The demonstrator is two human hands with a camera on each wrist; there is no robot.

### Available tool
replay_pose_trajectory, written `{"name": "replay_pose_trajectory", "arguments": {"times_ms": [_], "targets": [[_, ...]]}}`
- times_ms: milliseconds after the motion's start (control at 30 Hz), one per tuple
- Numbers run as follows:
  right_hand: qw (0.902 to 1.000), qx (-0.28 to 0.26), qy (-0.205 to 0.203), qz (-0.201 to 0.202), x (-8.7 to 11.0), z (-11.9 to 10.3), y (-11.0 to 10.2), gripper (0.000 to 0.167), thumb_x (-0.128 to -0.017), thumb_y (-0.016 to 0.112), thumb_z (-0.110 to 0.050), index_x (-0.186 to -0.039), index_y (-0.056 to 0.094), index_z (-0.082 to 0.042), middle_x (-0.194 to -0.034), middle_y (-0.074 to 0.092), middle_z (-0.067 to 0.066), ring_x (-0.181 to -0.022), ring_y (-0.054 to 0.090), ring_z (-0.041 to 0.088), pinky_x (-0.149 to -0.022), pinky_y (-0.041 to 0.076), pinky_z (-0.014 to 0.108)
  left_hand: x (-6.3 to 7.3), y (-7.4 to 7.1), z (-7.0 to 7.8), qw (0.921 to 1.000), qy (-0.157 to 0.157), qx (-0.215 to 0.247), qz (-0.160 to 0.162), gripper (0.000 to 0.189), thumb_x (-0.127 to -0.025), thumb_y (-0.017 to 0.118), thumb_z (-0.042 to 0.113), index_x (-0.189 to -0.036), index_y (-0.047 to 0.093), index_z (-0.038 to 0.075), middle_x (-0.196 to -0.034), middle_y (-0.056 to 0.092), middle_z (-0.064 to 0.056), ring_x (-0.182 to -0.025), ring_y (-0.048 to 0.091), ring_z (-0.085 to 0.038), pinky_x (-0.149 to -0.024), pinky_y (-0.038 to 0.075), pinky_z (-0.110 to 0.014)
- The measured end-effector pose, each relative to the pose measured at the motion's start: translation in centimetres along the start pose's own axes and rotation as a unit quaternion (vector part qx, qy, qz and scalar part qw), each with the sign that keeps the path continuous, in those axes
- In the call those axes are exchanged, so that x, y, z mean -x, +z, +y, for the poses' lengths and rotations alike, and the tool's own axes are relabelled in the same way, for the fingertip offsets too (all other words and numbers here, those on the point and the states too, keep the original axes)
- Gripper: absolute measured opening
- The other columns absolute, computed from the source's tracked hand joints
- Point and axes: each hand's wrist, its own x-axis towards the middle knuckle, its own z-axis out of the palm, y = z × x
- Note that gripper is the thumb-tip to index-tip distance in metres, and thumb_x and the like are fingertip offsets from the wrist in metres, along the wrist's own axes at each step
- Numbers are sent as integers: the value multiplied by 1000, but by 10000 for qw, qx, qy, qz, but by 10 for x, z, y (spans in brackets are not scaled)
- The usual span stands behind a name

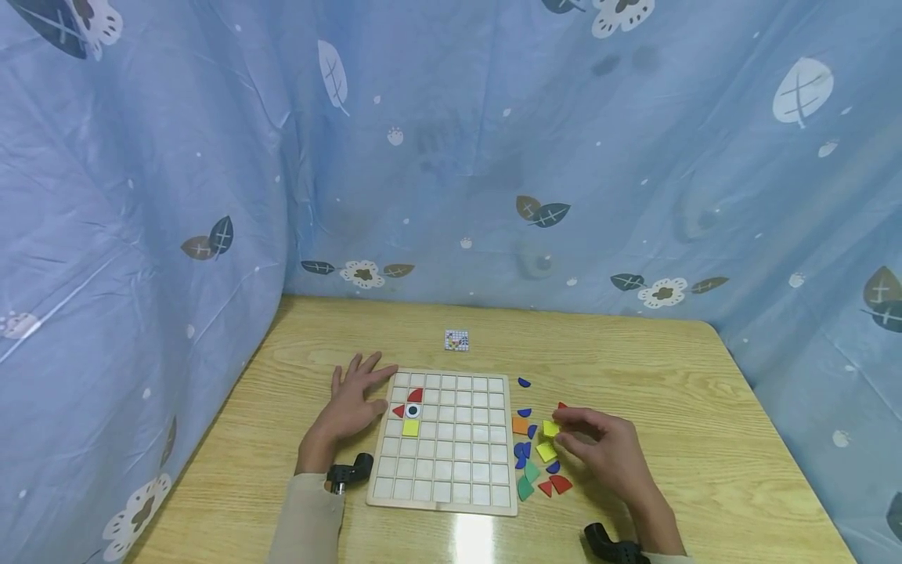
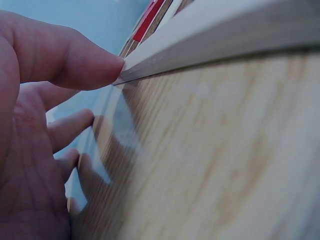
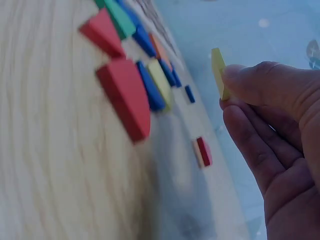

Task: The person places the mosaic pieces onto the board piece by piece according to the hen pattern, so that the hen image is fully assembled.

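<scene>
Position first, please: where is the yellow tile point(image 1: 550, 428), and which hand is nearer to it?

It is pinched between thumb and fingers of the right hand point(image 1: 604, 448), and it seems raised above the worktop point(image 1: 705, 407). The relation which matters most, in my judgement, is sideways: the board point(image 1: 441, 507) lies to the left of this tile, with an orange square point(image 1: 520, 425) between them, close by the right edge of the board.

Does the tile have a long axis?

No, its face looks square, so I can name none. The right wrist view shows it almost edge-on, thin and flat.

And the left hand point(image 1: 352, 407)?

Its fingers are spread wide and grasp nothing; the thumb touches the left edge of the board.

What of materials and shapes?

The board appears to be pale wood, divided by narrow strips into square cells. Toward its upper left sit an eye disc point(image 1: 413, 410), a red triangle point(image 1: 398, 411) and a yellow square point(image 1: 411, 428). Blue half-discs point(image 1: 524, 382) and a red sector point(image 1: 561, 484) lie loose on the worktop, which has visible wood grain
</scene>
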Motion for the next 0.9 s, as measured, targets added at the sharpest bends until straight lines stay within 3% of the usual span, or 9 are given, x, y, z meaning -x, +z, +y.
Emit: {"name": "replay_pose_trajectory", "arguments": {"times_ms": [367, 733, 900], "targets": [[9969, -365, -656, -232, -13, -23, 27, 30, -89, 88, -3, -118, 83, -9, -112, 85, 2, -99, 81, 13, -93, 65, 27, 1, -1, 2, 10000, -28, -7, 56, 67, -94, 66, 9, -160, 58, 15, -181, 25, -21, -170, 0, -49, -130, -16, -71], [9912, -484, -1085, -590, -32, -48, 69, 29, -91, 87, -4, -119, 83, -9, -113, 85, 3, -102, 82, 21, -91, 67, 51, 0, 0, -1, 10000, -64, 2, 8, 68, -95, 65, 9, -162, 56, 17, -182, 24, -18, -171, -1, -46, -131, -18, -69], [9871, -704, -1166, -838, -37, -57, 87, 27, -92, 85, -1, -118, 83, -4, -112, 85, 5, -102, 82, 21, -94, 67, 45, 0, 0, -1, 10000, -63, 15, -6, 68, -95, 65, 9, -162, 56, 17, -182, 24, -18, -171, -1, -46, -131, -18, -68]]}}
